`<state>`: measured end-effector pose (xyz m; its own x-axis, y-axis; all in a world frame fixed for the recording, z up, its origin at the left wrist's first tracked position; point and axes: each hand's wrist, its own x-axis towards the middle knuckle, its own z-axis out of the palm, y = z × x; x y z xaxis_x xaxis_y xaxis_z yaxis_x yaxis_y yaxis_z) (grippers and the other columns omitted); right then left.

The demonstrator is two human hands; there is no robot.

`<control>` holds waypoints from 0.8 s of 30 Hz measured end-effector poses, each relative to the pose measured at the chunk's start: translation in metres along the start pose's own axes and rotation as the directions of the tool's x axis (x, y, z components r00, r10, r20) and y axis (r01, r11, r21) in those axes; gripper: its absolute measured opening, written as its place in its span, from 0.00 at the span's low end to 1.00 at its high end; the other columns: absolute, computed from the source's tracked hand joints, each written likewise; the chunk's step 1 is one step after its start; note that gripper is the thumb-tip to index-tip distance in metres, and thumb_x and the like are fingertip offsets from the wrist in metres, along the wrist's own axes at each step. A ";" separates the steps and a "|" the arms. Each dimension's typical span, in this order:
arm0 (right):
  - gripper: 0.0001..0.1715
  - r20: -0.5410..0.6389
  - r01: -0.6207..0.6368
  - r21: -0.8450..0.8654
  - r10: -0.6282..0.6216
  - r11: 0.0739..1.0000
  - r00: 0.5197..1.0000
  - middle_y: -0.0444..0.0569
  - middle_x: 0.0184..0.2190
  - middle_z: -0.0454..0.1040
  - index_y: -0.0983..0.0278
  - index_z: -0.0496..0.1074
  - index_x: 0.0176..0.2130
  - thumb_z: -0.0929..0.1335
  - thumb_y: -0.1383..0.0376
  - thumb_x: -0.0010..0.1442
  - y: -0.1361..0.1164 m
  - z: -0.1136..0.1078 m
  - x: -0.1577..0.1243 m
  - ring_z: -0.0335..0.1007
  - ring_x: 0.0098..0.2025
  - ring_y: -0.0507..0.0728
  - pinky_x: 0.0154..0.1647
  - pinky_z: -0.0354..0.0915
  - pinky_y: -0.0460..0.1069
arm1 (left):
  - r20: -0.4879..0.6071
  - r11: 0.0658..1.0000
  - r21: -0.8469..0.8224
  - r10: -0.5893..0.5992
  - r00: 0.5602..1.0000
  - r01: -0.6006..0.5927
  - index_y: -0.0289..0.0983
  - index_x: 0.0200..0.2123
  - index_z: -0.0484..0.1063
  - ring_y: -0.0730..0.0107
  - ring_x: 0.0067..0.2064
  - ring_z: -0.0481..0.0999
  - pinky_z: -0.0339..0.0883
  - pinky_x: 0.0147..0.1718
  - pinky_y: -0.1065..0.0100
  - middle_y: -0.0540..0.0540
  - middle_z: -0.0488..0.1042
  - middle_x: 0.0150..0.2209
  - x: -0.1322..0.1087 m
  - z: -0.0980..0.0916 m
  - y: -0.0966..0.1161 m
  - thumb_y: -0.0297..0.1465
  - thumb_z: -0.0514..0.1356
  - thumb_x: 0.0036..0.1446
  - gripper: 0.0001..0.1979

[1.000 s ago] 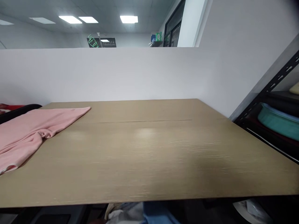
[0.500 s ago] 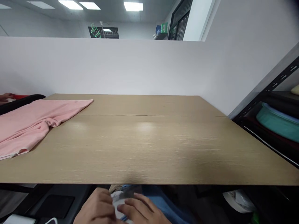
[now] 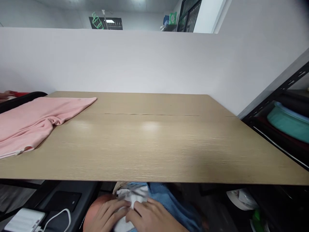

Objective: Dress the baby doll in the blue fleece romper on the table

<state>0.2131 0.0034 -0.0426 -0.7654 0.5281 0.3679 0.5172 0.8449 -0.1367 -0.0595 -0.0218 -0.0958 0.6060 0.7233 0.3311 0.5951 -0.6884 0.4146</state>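
Observation:
Below the table's front edge, my left hand (image 3: 109, 214) lies on a white cloth (image 3: 131, 196), its fingers stretched out and slightly bent. My right hand (image 3: 153, 216) rests on the same cloth from the other side, fingers apart and a little curved. The fingertips of both hands come close together, and neither hand shows anything gripped. Blue denim (image 3: 166, 199) spreads beside and under the cloth. On the table's left side a pink garment (image 3: 45, 116) is laid out, away from both hands.
The wooden table (image 3: 149, 151) spans the view before a white partition (image 3: 135, 61). At lower left, a white box-shaped device (image 3: 25, 220) with a cable and a black phone (image 3: 63, 201) lie on a dark surface. A black shelf at right holds folded teal fabric (image 3: 287, 122). Another person's hand (image 3: 6, 94) shows far left.
My left hand has gone from closed to laid out over the white cloth. My right hand has settled lower beside it. The view has tilted slightly downward.

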 end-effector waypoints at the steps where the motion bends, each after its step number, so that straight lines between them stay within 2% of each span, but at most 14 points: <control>1: 0.08 0.010 0.006 0.002 -0.006 1.000 1.000 0.41 0.34 0.82 0.61 0.72 0.44 0.70 0.60 0.75 0.000 -0.002 0.000 0.80 0.30 0.55 0.37 0.73 0.50 | 0.032 0.999 0.001 -0.032 0.999 0.032 0.50 0.68 0.71 0.56 0.59 0.82 0.75 0.61 0.63 0.44 0.82 0.62 0.001 -0.004 0.003 0.41 0.64 0.70 0.25; 3: 0.09 0.032 0.049 -0.003 -0.049 0.999 0.998 0.41 0.33 0.82 0.61 0.71 0.42 0.70 0.60 0.76 0.001 -0.010 -0.001 0.78 0.29 0.54 0.35 0.70 0.50 | 0.080 0.998 -0.039 -0.055 0.995 0.058 0.50 0.66 0.73 0.54 0.59 0.82 0.74 0.62 0.61 0.43 0.81 0.62 0.010 -0.017 0.010 0.42 0.66 0.69 0.24; 7: 0.14 0.052 0.162 -0.007 -0.161 0.987 0.986 0.38 0.30 0.78 0.60 0.69 0.36 0.70 0.60 0.77 0.009 -0.024 -0.010 0.71 0.28 0.53 0.31 0.65 0.49 | 0.133 0.982 -0.143 -0.104 0.986 0.123 0.49 0.62 0.76 0.56 0.56 0.83 0.78 0.56 0.65 0.43 0.82 0.61 0.030 -0.036 0.015 0.35 0.64 0.70 0.19; 11: 0.18 -0.024 0.244 0.045 -0.244 0.969 0.970 0.36 0.29 0.75 0.62 0.69 0.33 0.69 0.61 0.78 0.019 -0.029 -0.030 0.64 0.26 0.50 0.33 0.65 0.47 | 0.044 0.917 -0.287 -0.277 0.960 0.278 0.45 0.59 0.77 0.54 0.57 0.82 0.78 0.56 0.62 0.41 0.82 0.58 0.029 -0.032 -0.001 0.38 0.59 0.72 0.15; 14: 0.21 -0.056 0.221 0.019 -0.220 0.975 0.974 0.37 0.29 0.75 0.63 0.70 0.31 0.66 0.66 0.80 0.027 -0.040 -0.043 0.63 0.28 0.50 0.38 0.67 0.46 | 0.061 0.818 -0.409 -0.418 0.907 0.404 0.44 0.57 0.77 0.51 0.54 0.83 0.80 0.54 0.59 0.41 0.83 0.55 0.024 -0.030 -0.015 0.40 0.56 0.73 0.16; 17: 0.19 -0.053 0.204 -0.005 -0.204 0.979 0.978 0.39 0.29 0.74 0.63 0.73 0.32 0.65 0.71 0.78 0.033 -0.056 -0.051 0.66 0.30 0.50 0.38 0.68 0.47 | 0.080 0.770 -0.446 -0.473 0.877 0.456 0.44 0.56 0.78 0.49 0.52 0.84 0.81 0.53 0.55 0.42 0.84 0.52 0.022 -0.035 -0.020 0.40 0.57 0.72 0.16; 20: 0.21 -0.175 0.160 0.035 -0.152 0.986 0.973 0.40 0.26 0.71 0.61 0.72 0.30 0.65 0.73 0.77 0.038 -0.054 -0.058 0.66 0.30 0.52 0.41 0.71 0.48 | 0.072 0.857 -0.356 -0.373 0.925 0.373 0.44 0.60 0.77 0.49 0.57 0.82 0.79 0.56 0.56 0.40 0.81 0.59 0.024 -0.038 -0.011 0.38 0.61 0.70 0.18; 22: 0.23 -0.314 0.122 0.108 -0.082 0.987 0.946 0.40 0.24 0.70 0.60 0.71 0.29 0.65 0.71 0.77 0.039 -0.042 -0.061 0.67 0.29 0.51 0.41 0.73 0.47 | 0.036 0.948 -0.231 -0.218 0.975 0.220 0.46 0.66 0.72 0.47 0.64 0.78 0.73 0.64 0.54 0.39 0.77 0.66 0.028 -0.035 0.000 0.40 0.64 0.68 0.25; 24: 0.23 -0.406 0.096 0.170 -0.019 0.981 0.914 0.41 0.24 0.70 0.60 0.71 0.29 0.65 0.69 0.78 0.039 -0.027 -0.062 0.69 0.30 0.51 0.40 0.74 0.45 | 0.005 0.992 -0.103 -0.068 0.998 0.069 0.48 0.71 0.68 0.50 0.68 0.74 0.65 0.71 0.53 0.41 0.76 0.68 0.033 -0.027 0.012 0.40 0.62 0.72 0.27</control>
<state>0.2911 0.0009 -0.0460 -0.5535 0.4316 0.7123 0.3691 0.8938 -0.2548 -0.0465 -0.0050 -0.0568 0.5664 0.7684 0.2980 0.5778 -0.6280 0.5213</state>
